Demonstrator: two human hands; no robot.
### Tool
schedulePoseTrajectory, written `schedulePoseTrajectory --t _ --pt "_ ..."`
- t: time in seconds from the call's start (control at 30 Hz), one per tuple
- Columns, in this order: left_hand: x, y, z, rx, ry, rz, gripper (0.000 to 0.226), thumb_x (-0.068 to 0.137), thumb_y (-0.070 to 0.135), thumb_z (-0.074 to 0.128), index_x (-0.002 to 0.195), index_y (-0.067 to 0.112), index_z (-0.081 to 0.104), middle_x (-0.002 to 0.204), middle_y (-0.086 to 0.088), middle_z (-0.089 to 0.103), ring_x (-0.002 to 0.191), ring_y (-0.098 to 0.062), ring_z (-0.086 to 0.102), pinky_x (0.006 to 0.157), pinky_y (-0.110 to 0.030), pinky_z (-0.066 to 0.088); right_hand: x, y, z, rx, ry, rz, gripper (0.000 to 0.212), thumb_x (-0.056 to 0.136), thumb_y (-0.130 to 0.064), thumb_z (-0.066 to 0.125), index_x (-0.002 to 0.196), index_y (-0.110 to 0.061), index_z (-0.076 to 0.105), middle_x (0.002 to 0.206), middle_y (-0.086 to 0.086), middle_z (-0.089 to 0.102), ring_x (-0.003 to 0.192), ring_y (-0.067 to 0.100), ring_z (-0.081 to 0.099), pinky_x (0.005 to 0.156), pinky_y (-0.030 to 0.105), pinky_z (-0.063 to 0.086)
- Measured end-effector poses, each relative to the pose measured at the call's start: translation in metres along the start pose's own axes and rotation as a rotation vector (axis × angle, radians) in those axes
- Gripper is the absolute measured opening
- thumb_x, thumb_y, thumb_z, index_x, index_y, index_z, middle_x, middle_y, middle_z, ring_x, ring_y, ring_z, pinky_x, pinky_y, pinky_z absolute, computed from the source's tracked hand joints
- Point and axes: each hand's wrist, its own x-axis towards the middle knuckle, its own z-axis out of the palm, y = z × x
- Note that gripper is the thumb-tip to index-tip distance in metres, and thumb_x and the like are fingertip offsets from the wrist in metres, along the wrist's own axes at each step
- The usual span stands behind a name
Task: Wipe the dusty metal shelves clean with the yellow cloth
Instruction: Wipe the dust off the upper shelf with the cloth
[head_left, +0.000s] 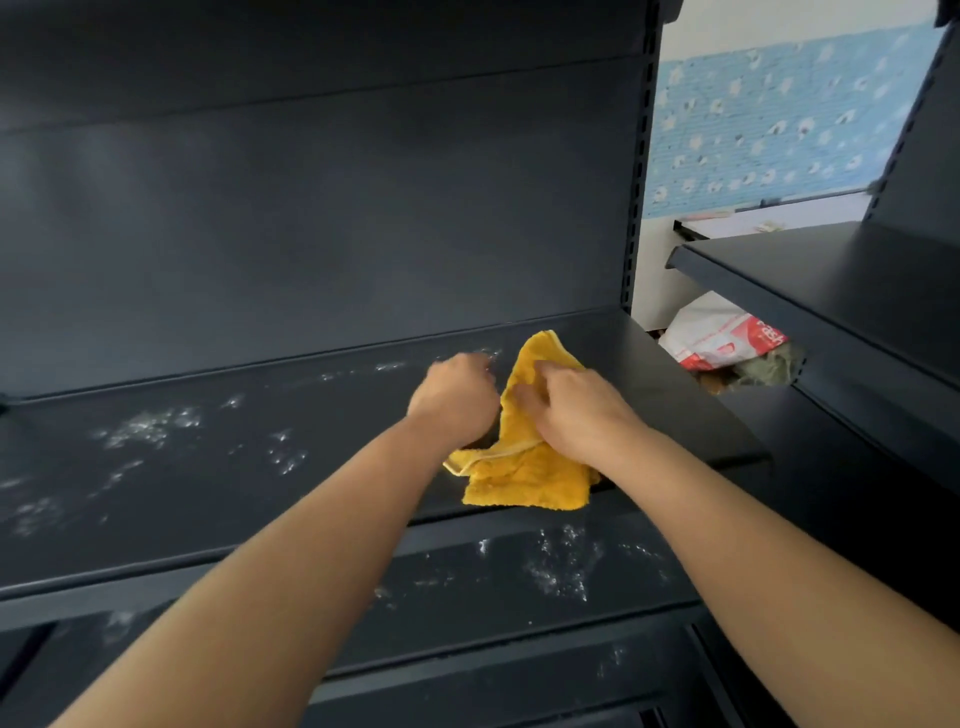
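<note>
A yellow cloth (524, 475) lies crumpled on the right part of a dark metal shelf (208, 493); its lower edge hangs over the shelf's front lip. My right hand (569, 408) rests on top of the cloth, fingers curled into its folds. My left hand (457, 397) is just left of the cloth with fingers curled, at the cloth's left edge; whether it holds the edge is hidden by the hand. White dust (148, 426) speckles the left and middle of this shelf. The lower shelf (467, 587) also carries dust (563, 569).
The shelf's dark back panel (311, 223) rises behind it. A second dark shelf unit (841, 291) stands to the right. Between the units lie a white and red plastic bag (719, 332) and some clutter. A blue patterned wall (779, 114) is behind.
</note>
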Motion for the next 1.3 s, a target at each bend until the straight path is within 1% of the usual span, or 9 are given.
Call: schedulePoseTrajectory --t 0.13,0.27,0.5,0.6,0.73,0.87,1.03,1.17,1.3 --pt "0.003 -0.045 -0.023 0.312 -0.059 -0.069 0.040 0.086 0.004 0.038 0.121 0.012 0.055 0.122 -0.013 0.057 0.122 -0.032 0.042 0.085 -0.039 0.044 0.014 -0.027 0.022 -0.162 -0.190 0.086 0.073 0.101 -0.045 0.031 0.152 0.000 0.008 0.158 0.021 0.016 0.145 0.036 0.017 0.116 0.042 0.022" --pt "0.010 -0.072 -0.030 0.360 -0.070 -0.110 0.049 0.088 0.003 0.039 0.134 0.014 0.049 0.131 -0.015 0.050 0.126 -0.029 0.041 0.096 -0.038 0.043 0.041 -0.027 0.028 -0.115 -0.217 0.140 0.075 0.100 -0.038 0.039 0.154 -0.007 -0.004 0.162 0.008 -0.001 0.149 0.026 0.005 0.119 0.040 0.018" --pt "0.036 -0.100 -0.029 0.387 -0.052 -0.007 0.045 0.088 0.007 0.041 0.130 0.017 0.053 0.123 -0.009 0.056 0.122 -0.025 0.041 0.095 -0.034 0.039 0.094 -0.039 0.041 -0.127 -0.142 0.238 0.064 0.101 -0.035 0.037 0.154 -0.013 0.010 0.162 0.008 0.004 0.148 0.028 0.010 0.116 0.043 0.023" --pt "0.046 -0.103 -0.034 0.402 -0.054 0.006 0.043 0.088 0.005 0.041 0.127 0.017 0.054 0.121 -0.011 0.056 0.118 -0.026 0.046 0.091 -0.034 0.040 0.103 -0.050 0.046 -0.148 -0.127 0.155 0.056 0.102 -0.034 0.035 0.153 -0.017 0.018 0.160 0.005 0.016 0.145 0.026 0.022 0.112 0.041 0.030" --pt "0.059 -0.100 -0.040 0.418 -0.056 -0.026 0.037 0.086 0.003 0.044 0.119 0.013 0.057 0.122 -0.014 0.056 0.113 -0.029 0.051 0.080 -0.035 0.044 0.104 -0.058 0.050 -0.107 -0.177 0.023 0.051 0.103 -0.037 0.032 0.152 -0.031 0.022 0.161 -0.007 0.013 0.148 0.017 0.015 0.116 0.037 0.022" --pt "0.069 -0.088 -0.036 0.414 -0.061 -0.025 0.035 0.088 0.005 0.047 0.122 0.010 0.056 0.125 -0.017 0.053 0.118 -0.029 0.049 0.087 -0.038 0.047 0.098 -0.056 0.054 -0.151 -0.182 -0.029 0.047 0.104 -0.026 0.032 0.151 -0.034 0.026 0.160 -0.008 0.018 0.146 0.019 0.022 0.116 0.038 0.028" --pt "0.073 -0.060 -0.022 0.387 -0.098 0.051 0.033 0.089 0.006 0.044 0.120 0.008 0.056 0.126 -0.017 0.055 0.120 -0.030 0.048 0.091 -0.038 0.047 0.107 -0.013 0.026 -0.213 -0.180 0.157 0.050 0.103 -0.020 0.039 0.150 -0.032 0.028 0.155 0.001 0.033 0.137 0.028 0.038 0.108 0.040 0.039" --pt "0.071 -0.045 -0.009 0.378 -0.108 0.120 0.037 0.085 0.002 0.041 0.118 0.010 0.056 0.121 -0.013 0.057 0.114 -0.027 0.050 0.079 -0.033 0.043 0.102 0.034 0.002 -0.222 -0.135 0.221 0.050 0.103 -0.022 0.041 0.151 -0.027 0.028 0.157 0.002 0.029 0.138 0.028 0.036 0.110 0.038 0.035" --pt "0.065 -0.030 0.005 0.363 -0.070 0.149 0.040 0.089 0.006 0.043 0.127 0.012 0.053 0.126 -0.008 0.051 0.122 -0.025 0.042 0.087 -0.034 0.041 0.090 0.062 -0.008 -0.189 -0.076 0.197 0.048 0.102 -0.019 0.042 0.149 -0.025 0.033 0.157 0.001 0.030 0.141 0.026 0.032 0.110 0.037 0.032"
